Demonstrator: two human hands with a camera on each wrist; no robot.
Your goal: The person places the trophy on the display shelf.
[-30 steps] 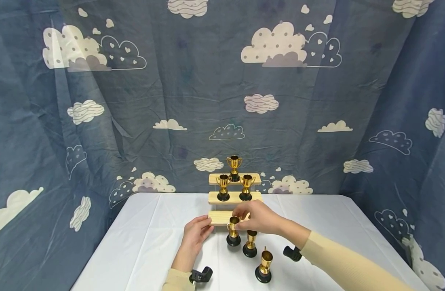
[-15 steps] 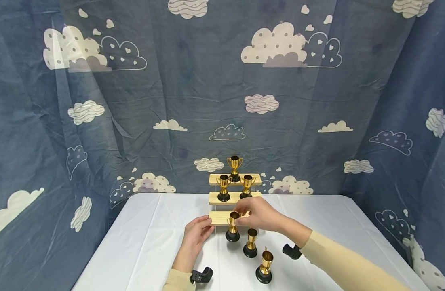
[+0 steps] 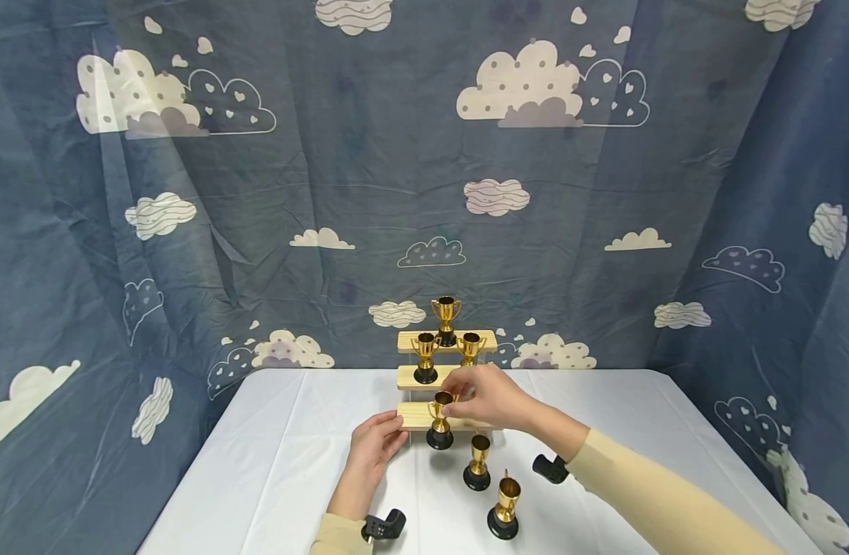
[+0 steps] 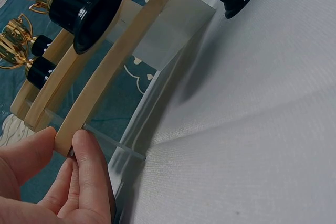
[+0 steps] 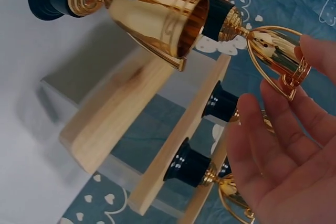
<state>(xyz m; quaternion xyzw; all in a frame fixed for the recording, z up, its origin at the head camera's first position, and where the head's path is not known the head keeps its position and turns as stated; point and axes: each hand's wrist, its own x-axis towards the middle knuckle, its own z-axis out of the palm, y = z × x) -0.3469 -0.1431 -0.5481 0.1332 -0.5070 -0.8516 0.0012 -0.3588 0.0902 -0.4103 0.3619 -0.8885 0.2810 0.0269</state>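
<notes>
My left hand [image 3: 377, 453] pinches the left end of the lowest plank [image 3: 412, 415] of a three-step wooden stand, thumb above and fingers below in the left wrist view. My right hand [image 3: 492, 398] holds a small gold trophy cup [image 3: 439, 422] with a black base by its upper part. That cup hangs upright just in front of the lowest plank, overlapping it in the head view. The right wrist view shows the fingertips at the rim and handle of the held cup [image 5: 275, 51]. Its black base [image 4: 86, 14] appears large over the plank in the left wrist view.
Two similar trophies, the nearer one [image 3: 506, 505] and the farther one [image 3: 479, 464], stand on the white table [image 3: 278, 478] in front of the stand. Two more trophies [image 3: 426, 360] occupy the middle step, and one trophy [image 3: 446, 314] tops the stand. A cloud-patterned curtain [image 3: 368, 177] hangs behind.
My right hand has raised the trophy cup and moved it away from me, up toward the lowest plank. The left hand has kept its grip on the plank.
</notes>
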